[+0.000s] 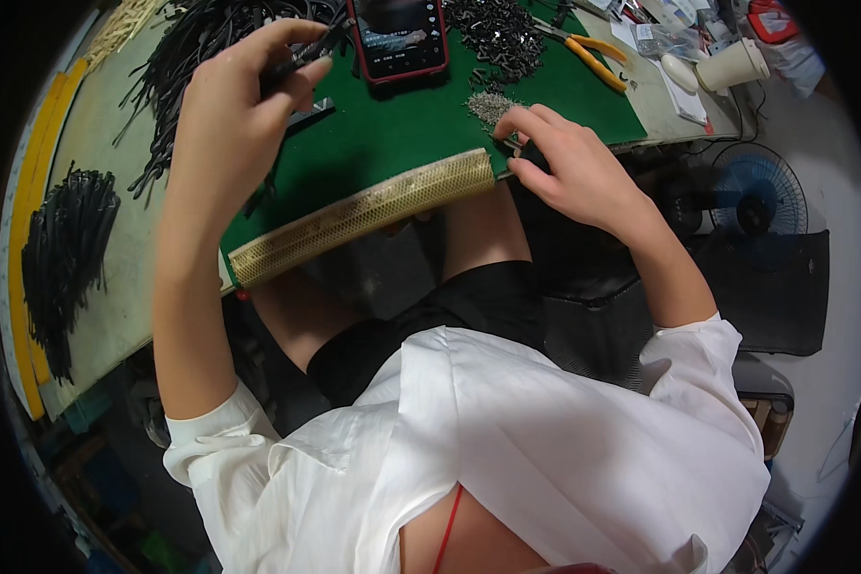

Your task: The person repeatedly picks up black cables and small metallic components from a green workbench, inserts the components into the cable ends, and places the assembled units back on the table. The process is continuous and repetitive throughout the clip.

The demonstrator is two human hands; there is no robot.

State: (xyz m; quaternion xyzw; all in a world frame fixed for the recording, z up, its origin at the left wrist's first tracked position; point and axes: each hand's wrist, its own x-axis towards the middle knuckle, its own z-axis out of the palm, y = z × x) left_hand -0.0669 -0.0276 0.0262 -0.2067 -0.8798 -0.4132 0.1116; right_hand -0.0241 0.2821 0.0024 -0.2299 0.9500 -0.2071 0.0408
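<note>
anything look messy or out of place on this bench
Nothing looks damaged or spilled. The black strips lie in loose tangled heaps, one bundle set apart at the left edge, and a phone lies on the green mat among small metal parts. The left hand holds a dark strip; the right hand picks at the mat's edge.

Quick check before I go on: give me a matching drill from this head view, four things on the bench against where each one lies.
Things:
1. phone in red case
2. yellow-handled pliers
3. white paper cup
4. bundle of black strips

Places:
A. far left of the bench, off the green mat
B. top right, past the mat's right edge
C. top centre of the mat, between the left hand and right hand
D. upper right part of the mat

Pairs: 1-C, 2-D, 3-B, 4-A
</note>
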